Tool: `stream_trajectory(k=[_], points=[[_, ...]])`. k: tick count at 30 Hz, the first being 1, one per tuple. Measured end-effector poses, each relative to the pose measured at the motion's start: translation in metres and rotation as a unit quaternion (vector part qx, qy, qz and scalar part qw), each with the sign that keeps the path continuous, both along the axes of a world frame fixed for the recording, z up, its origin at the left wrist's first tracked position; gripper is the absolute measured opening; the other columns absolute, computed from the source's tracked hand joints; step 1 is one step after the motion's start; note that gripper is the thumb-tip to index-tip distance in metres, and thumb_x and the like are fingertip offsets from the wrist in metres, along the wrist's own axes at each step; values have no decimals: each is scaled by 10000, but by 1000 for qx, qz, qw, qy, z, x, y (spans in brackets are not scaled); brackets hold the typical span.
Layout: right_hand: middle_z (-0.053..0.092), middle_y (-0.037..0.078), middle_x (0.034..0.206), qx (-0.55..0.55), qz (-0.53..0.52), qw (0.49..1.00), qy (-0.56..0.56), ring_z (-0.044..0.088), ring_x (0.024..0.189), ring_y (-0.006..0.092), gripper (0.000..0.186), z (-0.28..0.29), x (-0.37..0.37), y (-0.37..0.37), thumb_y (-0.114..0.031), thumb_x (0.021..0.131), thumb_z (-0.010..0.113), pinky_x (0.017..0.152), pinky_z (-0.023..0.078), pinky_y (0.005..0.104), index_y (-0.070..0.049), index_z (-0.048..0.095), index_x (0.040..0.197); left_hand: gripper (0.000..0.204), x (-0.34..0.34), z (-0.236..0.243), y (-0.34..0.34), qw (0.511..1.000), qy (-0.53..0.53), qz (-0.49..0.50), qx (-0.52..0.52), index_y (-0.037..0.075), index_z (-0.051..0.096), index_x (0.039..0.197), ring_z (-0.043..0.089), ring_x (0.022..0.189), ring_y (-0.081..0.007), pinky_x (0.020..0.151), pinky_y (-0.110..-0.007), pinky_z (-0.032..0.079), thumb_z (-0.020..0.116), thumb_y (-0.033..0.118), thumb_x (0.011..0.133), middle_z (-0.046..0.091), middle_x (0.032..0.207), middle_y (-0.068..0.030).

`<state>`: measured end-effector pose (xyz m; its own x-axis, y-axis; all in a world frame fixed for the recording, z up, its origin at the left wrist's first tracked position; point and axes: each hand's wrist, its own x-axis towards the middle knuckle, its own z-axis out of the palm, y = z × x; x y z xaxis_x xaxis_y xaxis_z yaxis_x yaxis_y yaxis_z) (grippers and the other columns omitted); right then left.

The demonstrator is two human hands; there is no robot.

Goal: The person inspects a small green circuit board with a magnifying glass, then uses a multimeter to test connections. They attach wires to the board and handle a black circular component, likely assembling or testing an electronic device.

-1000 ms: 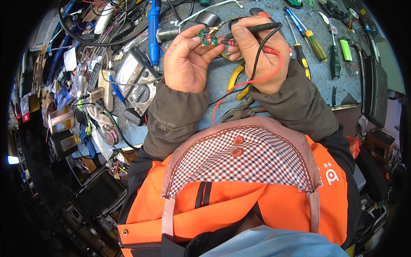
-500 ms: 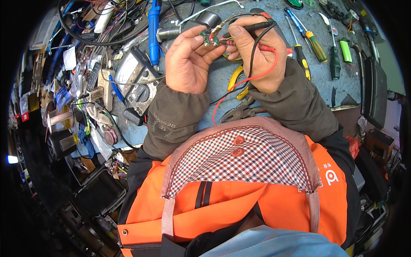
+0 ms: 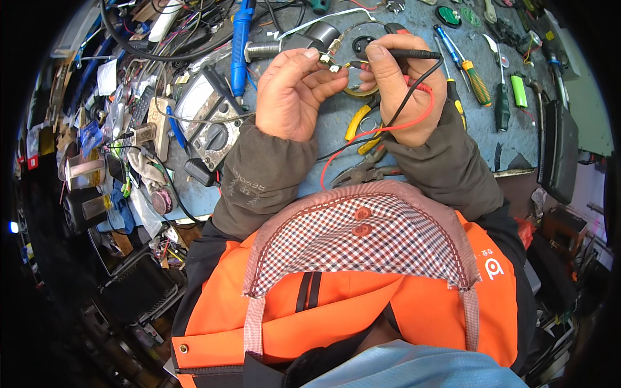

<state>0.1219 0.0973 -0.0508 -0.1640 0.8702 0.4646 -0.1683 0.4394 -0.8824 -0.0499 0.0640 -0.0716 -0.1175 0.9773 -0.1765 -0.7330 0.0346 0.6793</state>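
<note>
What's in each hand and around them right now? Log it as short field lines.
Left hand: pinches a small circuit board with white parts
Right hand: holds a long black test probe and a red test probe
Probe contact with board: too small to tell
Left of hands: rectangular white-and-black analog meter
Right of hands: green-and-yellow-handled screwdriver, bright green cylinder
Nearest body: worn grey metal pliers

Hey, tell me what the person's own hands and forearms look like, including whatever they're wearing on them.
The left hand and right hand are ungloved. A loose, wrinkled, dark grey-brown fabric left sleeve and matching right sleeve cover the forearms. Pale printed lettering and leafy marks decorate the left one. Black fabric upper sleeves show behind.
</note>
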Motion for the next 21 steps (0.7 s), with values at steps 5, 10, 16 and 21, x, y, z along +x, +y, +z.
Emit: stream_trajectory(k=[5, 10, 16, 21], points=[[621, 20, 788, -36, 5, 999, -17, 568, 642, 58, 93, 5, -1, -1, -76, 982, 684, 561, 455, 215, -10, 641, 1031, 190, 2, 3, 0, 1000, -4, -4, 5, 0, 600, 1052, 736, 911, -331, 803, -424, 637, 676, 135, 943, 682, 964, -131], [624, 82, 839, -1, -15, 998, -65, 608, 734, 178, 74, 2, -3, 2, -32, 925, 719, 652, 476, 292, -8, 658, 961, 170, 1, 6, -2, 1000, 4, -5, 3, 16, 609, 1061, 729, 916, -303, 801, -422, 623, 659, 143, 960, 695, 988, -137], [630, 105, 854, 19, -37, 996, -75, 625, 750, 215, 107, 6, -1, 0, -16, 886, 735, 669, 488, 308, -12, 669, 970, 176, -1, -1, 0, 1000, -12, -12, -4, 37, 610, 1061, 734, 899, -294, 795, -413, 622, 677, 166, 962, 700, 967, -131], [643, 117, 904, 130, -70, 985, -88, 639, 764, 225, 156, 12, 7, 0, 6, 859, 748, 665, 509, 302, -7, 682, 999, 156, 1, 3, 0, 1000, 4, -12, -9, 54, 602, 1080, 744, 878, -264, 762, -399, 631, 665, 14, 943, 719, 954, -109]])
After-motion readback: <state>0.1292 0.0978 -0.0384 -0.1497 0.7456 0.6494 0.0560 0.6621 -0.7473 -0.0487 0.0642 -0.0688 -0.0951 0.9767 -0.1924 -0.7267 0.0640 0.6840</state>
